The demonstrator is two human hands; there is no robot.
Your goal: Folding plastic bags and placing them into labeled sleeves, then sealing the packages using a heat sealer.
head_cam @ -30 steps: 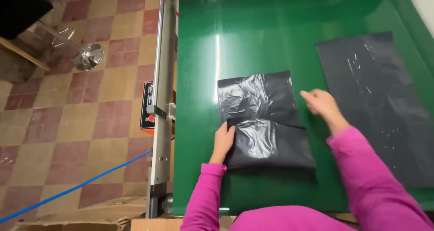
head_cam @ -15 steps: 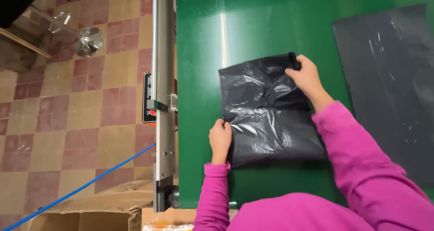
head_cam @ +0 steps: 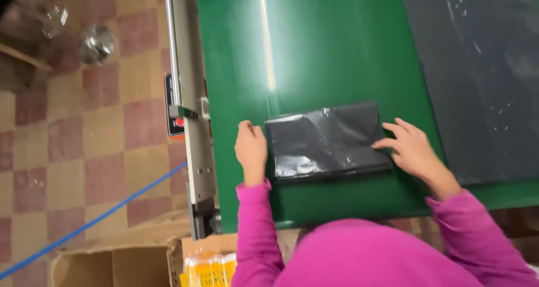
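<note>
A folded black plastic bag [head_cam: 327,141] lies flat on the green table [head_cam: 314,51], near its front edge and just in front of the person in the pink sleeves. The bag forms a wide, squat rectangle with glossy creases, its layers stacked so that the near edge shows a slight lip.

The left hand [head_cam: 251,150] rests at the bag's left edge, loosely curled, with its fingers touching the plastic; this pins that side so the layers do not slide on the smooth surface. The right hand [head_cam: 411,148] lies open and flat at the right edge, fingertips spread onto the plastic, pressing the fold down rather than gripping it. Neither hand is clamped around anything; the two are set well apart, one at each end of the bag.

To the far right, a larger black plastic sheet [head_cam: 483,74] lies spread out flat on the same table, apart from the folded bag. A metal rail [head_cam: 188,96] runs along the table's left side, and beyond it is a checkered tile floor [head_cam: 73,130] with a cardboard box [head_cam: 112,264] at the near edge.
</note>
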